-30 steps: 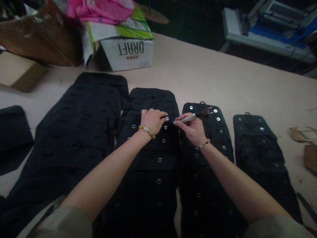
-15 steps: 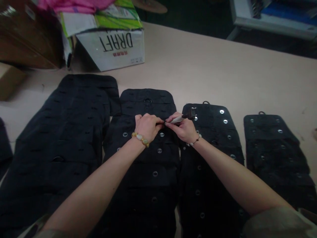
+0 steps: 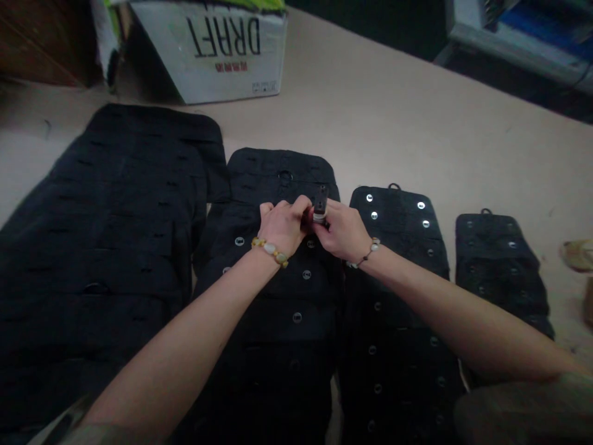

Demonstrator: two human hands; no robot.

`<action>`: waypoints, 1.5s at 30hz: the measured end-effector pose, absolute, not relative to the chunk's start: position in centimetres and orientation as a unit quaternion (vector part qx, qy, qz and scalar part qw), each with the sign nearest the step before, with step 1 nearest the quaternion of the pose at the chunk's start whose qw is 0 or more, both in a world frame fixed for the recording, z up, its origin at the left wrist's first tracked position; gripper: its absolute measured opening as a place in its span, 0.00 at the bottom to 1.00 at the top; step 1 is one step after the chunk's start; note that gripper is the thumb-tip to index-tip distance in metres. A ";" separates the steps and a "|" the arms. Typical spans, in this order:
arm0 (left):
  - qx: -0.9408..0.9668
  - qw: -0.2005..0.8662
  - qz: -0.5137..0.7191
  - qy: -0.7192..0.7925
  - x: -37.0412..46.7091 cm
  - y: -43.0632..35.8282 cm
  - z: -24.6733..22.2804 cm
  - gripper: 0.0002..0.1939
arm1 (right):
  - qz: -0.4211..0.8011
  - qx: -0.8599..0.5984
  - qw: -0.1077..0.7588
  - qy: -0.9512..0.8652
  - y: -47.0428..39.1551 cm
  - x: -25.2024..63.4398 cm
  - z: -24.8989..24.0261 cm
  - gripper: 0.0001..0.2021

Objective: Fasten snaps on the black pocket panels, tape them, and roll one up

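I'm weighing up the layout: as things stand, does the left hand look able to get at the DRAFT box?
Probably yes, with a forward stretch: between the left hand and the DRAFT box lie only low black fabric and tabletop, with nothing standing in the way. Exact reach is uncertain.

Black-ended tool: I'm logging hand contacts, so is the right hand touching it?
Touching. The head view shows the right hand with its fingers against the pale part of the black-ended tool, just below the dark end.
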State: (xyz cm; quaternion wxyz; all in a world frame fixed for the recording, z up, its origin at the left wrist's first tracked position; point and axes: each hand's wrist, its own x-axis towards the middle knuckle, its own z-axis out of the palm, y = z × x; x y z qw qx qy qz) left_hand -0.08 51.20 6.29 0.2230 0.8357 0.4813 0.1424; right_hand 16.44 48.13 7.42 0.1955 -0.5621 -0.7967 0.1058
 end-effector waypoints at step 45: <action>0.856 0.207 0.168 0.443 -1.9 47.5 4.8 0.05 | 0.274 -0.461 0.424 -0.730 43.8 17.7 4.3 0.02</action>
